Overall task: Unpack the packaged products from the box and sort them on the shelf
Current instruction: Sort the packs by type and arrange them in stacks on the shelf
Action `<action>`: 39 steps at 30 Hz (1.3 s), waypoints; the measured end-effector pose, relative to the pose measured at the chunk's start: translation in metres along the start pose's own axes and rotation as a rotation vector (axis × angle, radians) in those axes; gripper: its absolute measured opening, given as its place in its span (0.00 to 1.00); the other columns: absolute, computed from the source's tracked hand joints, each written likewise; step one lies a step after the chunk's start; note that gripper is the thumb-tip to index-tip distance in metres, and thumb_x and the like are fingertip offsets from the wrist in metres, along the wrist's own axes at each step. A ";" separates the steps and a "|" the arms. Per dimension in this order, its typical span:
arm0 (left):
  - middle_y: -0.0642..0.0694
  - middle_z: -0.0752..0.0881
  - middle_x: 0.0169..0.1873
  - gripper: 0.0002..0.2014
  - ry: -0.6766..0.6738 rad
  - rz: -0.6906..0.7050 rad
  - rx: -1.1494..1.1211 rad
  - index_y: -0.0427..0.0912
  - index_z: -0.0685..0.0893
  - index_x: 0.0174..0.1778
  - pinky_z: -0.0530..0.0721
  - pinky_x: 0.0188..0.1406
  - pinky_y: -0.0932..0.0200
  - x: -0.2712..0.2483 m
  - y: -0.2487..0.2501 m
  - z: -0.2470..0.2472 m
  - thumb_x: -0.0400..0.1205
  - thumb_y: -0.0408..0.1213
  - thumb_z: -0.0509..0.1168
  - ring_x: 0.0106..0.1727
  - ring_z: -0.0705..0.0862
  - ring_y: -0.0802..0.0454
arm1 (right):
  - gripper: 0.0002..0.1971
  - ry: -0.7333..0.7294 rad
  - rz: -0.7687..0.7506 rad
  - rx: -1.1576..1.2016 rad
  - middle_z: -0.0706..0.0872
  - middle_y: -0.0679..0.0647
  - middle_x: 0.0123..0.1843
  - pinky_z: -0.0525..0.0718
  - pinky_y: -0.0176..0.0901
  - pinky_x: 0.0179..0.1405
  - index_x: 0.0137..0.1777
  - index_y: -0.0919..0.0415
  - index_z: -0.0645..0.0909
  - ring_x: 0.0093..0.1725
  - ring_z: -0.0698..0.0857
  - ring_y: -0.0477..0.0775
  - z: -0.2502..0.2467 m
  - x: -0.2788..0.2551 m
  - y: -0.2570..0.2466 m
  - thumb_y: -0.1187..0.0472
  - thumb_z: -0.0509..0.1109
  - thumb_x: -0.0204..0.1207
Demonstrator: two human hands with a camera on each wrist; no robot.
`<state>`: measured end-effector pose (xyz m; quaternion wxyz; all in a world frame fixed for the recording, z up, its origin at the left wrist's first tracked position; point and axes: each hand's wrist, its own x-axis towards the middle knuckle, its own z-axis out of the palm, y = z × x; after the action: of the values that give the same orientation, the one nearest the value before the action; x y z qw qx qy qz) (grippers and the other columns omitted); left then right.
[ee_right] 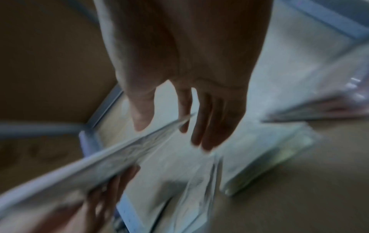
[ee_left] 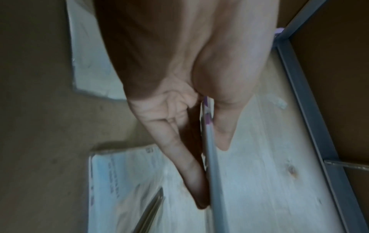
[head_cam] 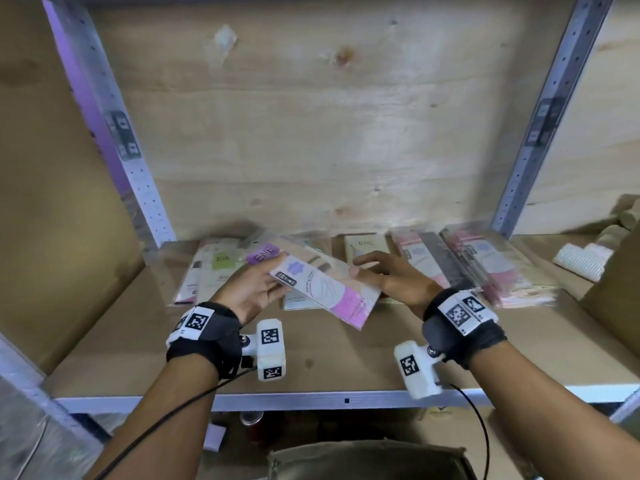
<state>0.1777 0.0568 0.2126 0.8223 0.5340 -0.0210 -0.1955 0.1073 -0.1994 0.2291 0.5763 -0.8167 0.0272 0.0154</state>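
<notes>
above the wooden shelf [head_cam: 346, 362], a pink-and-white packet [head_cam: 325, 285] is pinched at one end by the left hand [head_cam: 254, 289] and kept raised over the sorted rows [head_cam: 478, 261], while the right hand [head_cam: 391, 275], fingers loose and empty, is held at its far edge, seemingly to steady it.

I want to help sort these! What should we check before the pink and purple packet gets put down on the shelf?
1. Left hand grips the pink and purple packet: ok.
2. Right hand is free, fingers relaxed near the packet's edge: ok.
3. Packet is off the shelf, held over other packets: ok.
4. Matching pile is found: cannot tell, labels are blurred.
5. Pink stack at the right lies tidy: not ok, it is fanned out.
</notes>
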 end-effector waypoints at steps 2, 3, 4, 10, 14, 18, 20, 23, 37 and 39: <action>0.38 0.93 0.49 0.08 -0.042 0.002 -0.007 0.38 0.87 0.56 0.92 0.40 0.57 0.001 -0.007 0.006 0.83 0.34 0.69 0.48 0.93 0.47 | 0.19 -0.114 0.075 0.044 0.88 0.69 0.58 0.84 0.55 0.54 0.64 0.65 0.83 0.55 0.87 0.67 -0.008 -0.005 0.003 0.58 0.77 0.76; 0.36 0.92 0.52 0.10 -0.050 0.014 0.023 0.36 0.86 0.58 0.92 0.42 0.56 -0.001 -0.009 0.009 0.83 0.34 0.69 0.51 0.93 0.46 | 0.19 -0.161 0.088 0.020 0.89 0.69 0.56 0.84 0.53 0.49 0.63 0.67 0.83 0.52 0.87 0.68 -0.008 -0.007 0.003 0.59 0.77 0.76; 0.35 0.92 0.54 0.11 -0.051 0.010 0.076 0.35 0.86 0.60 0.92 0.43 0.56 0.004 -0.015 0.017 0.83 0.34 0.70 0.53 0.92 0.45 | 0.20 -0.165 0.094 0.007 0.89 0.66 0.54 0.84 0.48 0.41 0.63 0.69 0.83 0.49 0.86 0.65 -0.017 -0.007 0.007 0.59 0.78 0.75; 0.43 0.94 0.47 0.06 0.124 0.067 0.100 0.42 0.88 0.52 0.91 0.44 0.61 0.030 -0.036 0.034 0.80 0.34 0.73 0.45 0.93 0.54 | 0.19 -0.122 0.088 -0.032 0.88 0.68 0.60 0.83 0.63 0.60 0.62 0.68 0.84 0.58 0.87 0.70 -0.061 -0.010 0.036 0.60 0.79 0.74; 0.47 0.94 0.45 0.06 0.174 0.111 0.176 0.45 0.89 0.51 0.88 0.39 0.62 0.036 -0.036 0.026 0.79 0.35 0.74 0.39 0.91 0.56 | 0.18 -0.152 0.104 -0.133 0.88 0.62 0.63 0.81 0.54 0.70 0.61 0.61 0.86 0.63 0.86 0.64 -0.071 -0.011 0.042 0.56 0.79 0.74; 0.47 0.88 0.37 0.14 0.222 0.146 0.408 0.37 0.89 0.57 0.82 0.39 0.60 0.042 -0.044 0.033 0.83 0.43 0.70 0.32 0.81 0.54 | 0.07 -0.235 0.126 -0.166 0.91 0.46 0.54 0.80 0.22 0.43 0.53 0.51 0.88 0.51 0.88 0.42 -0.082 -0.021 0.042 0.55 0.77 0.77; 0.50 0.82 0.30 0.15 0.263 0.189 0.486 0.36 0.89 0.55 0.77 0.31 0.65 0.046 -0.045 0.037 0.84 0.45 0.68 0.27 0.75 0.57 | 0.08 -0.230 0.115 -0.169 0.91 0.47 0.52 0.80 0.23 0.43 0.55 0.54 0.87 0.49 0.88 0.41 -0.085 -0.023 0.044 0.56 0.76 0.77; 0.51 0.78 0.24 0.16 0.291 0.238 0.571 0.38 0.90 0.45 0.72 0.25 0.62 0.048 -0.047 0.039 0.85 0.49 0.67 0.23 0.73 0.55 | 0.15 -0.239 0.092 -0.186 0.89 0.58 0.60 0.80 0.30 0.55 0.63 0.61 0.85 0.56 0.87 0.48 -0.087 -0.025 0.044 0.58 0.75 0.78; 0.36 0.82 0.43 0.28 0.208 0.106 0.585 0.32 0.87 0.51 0.71 0.36 0.51 0.045 -0.035 0.027 0.84 0.59 0.63 0.37 0.80 0.42 | 0.14 -0.286 0.050 -0.114 0.89 0.60 0.62 0.76 0.52 0.72 0.61 0.59 0.86 0.62 0.87 0.57 -0.089 -0.020 0.052 0.59 0.76 0.76; 0.34 0.78 0.36 0.30 0.171 0.095 0.548 0.27 0.84 0.58 0.66 0.25 0.57 0.042 -0.034 0.026 0.86 0.57 0.62 0.26 0.76 0.47 | 0.12 -0.280 0.039 -0.072 0.89 0.62 0.61 0.76 0.52 0.72 0.59 0.59 0.86 0.61 0.86 0.58 -0.088 -0.018 0.052 0.62 0.76 0.76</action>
<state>0.2003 0.0082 0.1864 0.6543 0.7493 -0.0288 -0.0979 0.0855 -0.2995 0.2107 0.5444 -0.8259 -0.0384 0.1413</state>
